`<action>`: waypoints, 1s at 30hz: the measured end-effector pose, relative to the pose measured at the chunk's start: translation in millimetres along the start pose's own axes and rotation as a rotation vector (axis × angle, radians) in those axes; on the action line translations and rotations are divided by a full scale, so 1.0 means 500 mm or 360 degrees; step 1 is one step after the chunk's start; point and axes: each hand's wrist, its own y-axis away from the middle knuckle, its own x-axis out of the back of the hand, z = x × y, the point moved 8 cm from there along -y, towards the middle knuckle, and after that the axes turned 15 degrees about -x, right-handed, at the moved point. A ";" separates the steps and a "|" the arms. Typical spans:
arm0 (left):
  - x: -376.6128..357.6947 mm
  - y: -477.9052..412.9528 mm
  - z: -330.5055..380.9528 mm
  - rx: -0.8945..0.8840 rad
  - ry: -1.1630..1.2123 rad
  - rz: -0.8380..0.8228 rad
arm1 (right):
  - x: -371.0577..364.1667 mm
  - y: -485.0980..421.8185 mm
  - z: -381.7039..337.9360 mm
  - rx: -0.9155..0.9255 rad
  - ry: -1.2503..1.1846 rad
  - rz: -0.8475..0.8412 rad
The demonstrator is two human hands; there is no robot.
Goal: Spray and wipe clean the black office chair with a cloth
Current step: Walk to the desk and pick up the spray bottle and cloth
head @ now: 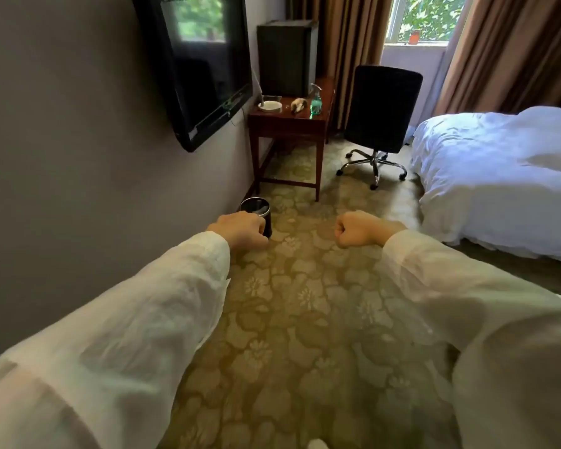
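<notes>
Both hands are curled into empty fists out front, the left hand (pixel 240 229) over a small dark bin (pixel 257 211) by the wall and the right hand (pixel 358 228) above the patterned carpet (pixel 305 319), so the step in hand looks like walking up to fetch supplies. On the wooden side table (pixel 289 123), well ahead, sit what looks like the crumpled cloth (pixel 297 106) and the green spray bottle (pixel 315 100); best to take 1 in each hand before turning right to the black office chair (pixel 382 108). The chair stands beside the table with the white bed (pixel 499 176) close on its right, leaving a narrow path.
</notes>
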 end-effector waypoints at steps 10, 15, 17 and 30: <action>-0.025 -0.122 0.085 -0.0120 0.0027 -0.0077 | 0.012 -0.047 0.102 -0.0079 -0.0007 0.0002; -0.003 -0.222 0.109 -0.0147 -0.0054 -0.0053 | 0.059 -0.121 0.159 -0.0110 -0.0010 0.0031; 0.014 -0.275 0.114 -0.0145 -0.0083 -0.0074 | 0.085 -0.164 0.186 -0.0127 -0.0015 0.0048; 0.076 -0.574 0.137 -0.0143 -0.0085 -0.0040 | 0.188 -0.417 0.332 -0.0137 0.0057 0.0020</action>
